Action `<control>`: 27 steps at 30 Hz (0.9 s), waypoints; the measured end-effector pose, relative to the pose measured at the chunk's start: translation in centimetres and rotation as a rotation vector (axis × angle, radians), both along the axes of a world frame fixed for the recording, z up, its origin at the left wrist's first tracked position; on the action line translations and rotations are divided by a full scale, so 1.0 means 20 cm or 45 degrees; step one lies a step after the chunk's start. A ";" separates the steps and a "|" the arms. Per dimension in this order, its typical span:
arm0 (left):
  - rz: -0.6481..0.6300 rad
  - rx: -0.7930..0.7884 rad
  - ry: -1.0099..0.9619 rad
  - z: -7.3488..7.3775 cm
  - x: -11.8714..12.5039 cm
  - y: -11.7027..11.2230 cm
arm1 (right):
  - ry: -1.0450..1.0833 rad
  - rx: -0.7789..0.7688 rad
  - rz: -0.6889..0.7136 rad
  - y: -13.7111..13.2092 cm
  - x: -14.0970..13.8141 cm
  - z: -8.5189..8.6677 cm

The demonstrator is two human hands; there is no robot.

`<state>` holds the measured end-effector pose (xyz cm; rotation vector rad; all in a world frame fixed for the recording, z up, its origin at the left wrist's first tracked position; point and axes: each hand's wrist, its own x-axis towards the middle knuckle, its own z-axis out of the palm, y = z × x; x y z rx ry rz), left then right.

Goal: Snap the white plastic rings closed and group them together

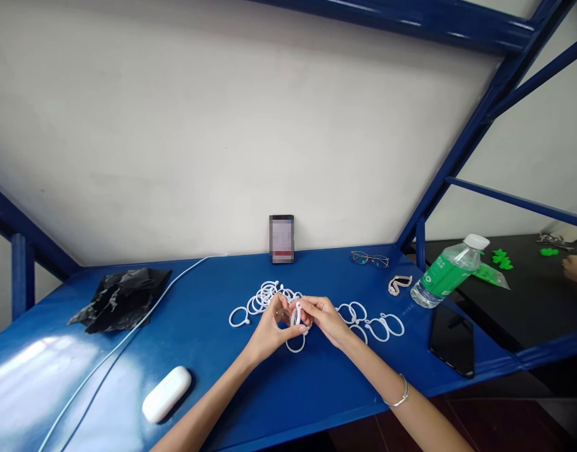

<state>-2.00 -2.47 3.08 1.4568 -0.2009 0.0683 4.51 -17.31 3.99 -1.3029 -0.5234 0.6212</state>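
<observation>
Both hands meet over the middle of the blue table. My left hand [272, 329] curls round a white plastic ring [294, 316], thumb at its lower side. The fingertips of my right hand [324, 317] pinch the top of the same ring, where a small knob seems to sit. Just below the hands another white ring [295, 349] shows; whether it lies on the table or hangs from the held one, I cannot tell. Behind my left hand is a heap of white rings [260, 299]. More loose white rings [377, 329] lie right of my right hand.
On the blue table [194, 333] are a black plastic bag [123, 298], a cable, a white earbud case [166, 394], glasses [370, 258], a hair clip [400, 285], a water bottle [449, 271] and a dark phone [452, 340]. Another phone [282, 239] leans on the wall. At far right, another person's hand [576, 270] shows.
</observation>
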 end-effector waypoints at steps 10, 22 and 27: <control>0.041 0.018 -0.032 0.00 -0.01 0.00 | 0.128 0.073 -0.042 0.00 -0.02 0.00; 0.217 0.328 -0.166 0.00 -0.01 0.01 | 0.132 0.068 -0.060 0.00 -0.01 0.01; 0.570 0.992 -0.387 -0.03 0.02 0.08 | -0.028 0.140 -0.223 -0.04 -0.01 0.14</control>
